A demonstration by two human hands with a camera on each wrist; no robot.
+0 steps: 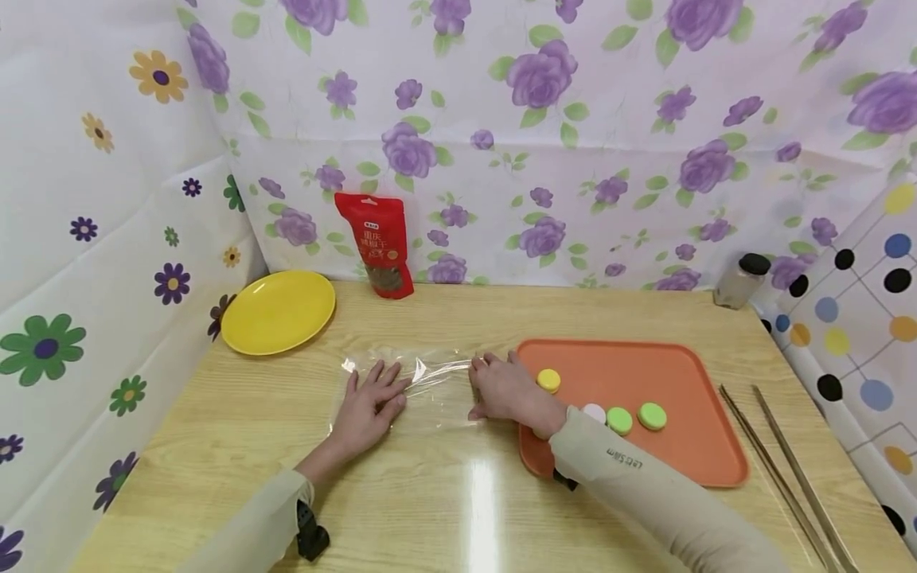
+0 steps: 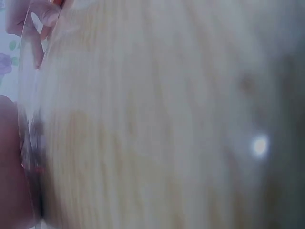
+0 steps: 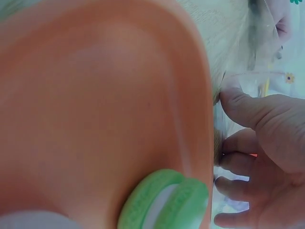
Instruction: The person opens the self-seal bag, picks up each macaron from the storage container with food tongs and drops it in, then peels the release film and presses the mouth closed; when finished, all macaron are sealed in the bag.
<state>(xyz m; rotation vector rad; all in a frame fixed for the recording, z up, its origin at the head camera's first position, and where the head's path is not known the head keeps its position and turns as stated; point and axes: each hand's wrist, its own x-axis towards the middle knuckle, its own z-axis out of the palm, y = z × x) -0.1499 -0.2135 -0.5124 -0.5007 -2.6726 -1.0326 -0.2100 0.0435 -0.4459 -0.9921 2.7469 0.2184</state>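
A clear plastic bag (image 1: 437,390) lies creased on the wooden table between the two hands. My left hand (image 1: 368,410) rests on its left part, fingers spread. At the bag's right edge is my right hand (image 1: 510,390), its fingers slightly bent and its thumb apart from them. In the right wrist view, the thumb (image 3: 240,105) touches the plastic. My right forearm passes over an orange tray (image 1: 688,374), which holds several macarons: yellow (image 1: 548,380), pale pink (image 1: 594,412) and green (image 1: 652,416). One green macaron (image 3: 162,200) shows close up in the right wrist view.
A yellow plate (image 1: 279,312) sits at the back left. Beside it stands a red food pouch (image 1: 376,243) against the flowered cloth. A glass jar with a black lid (image 1: 741,281) is at the back right. Long metal tongs (image 1: 802,480) lie right of the tray.
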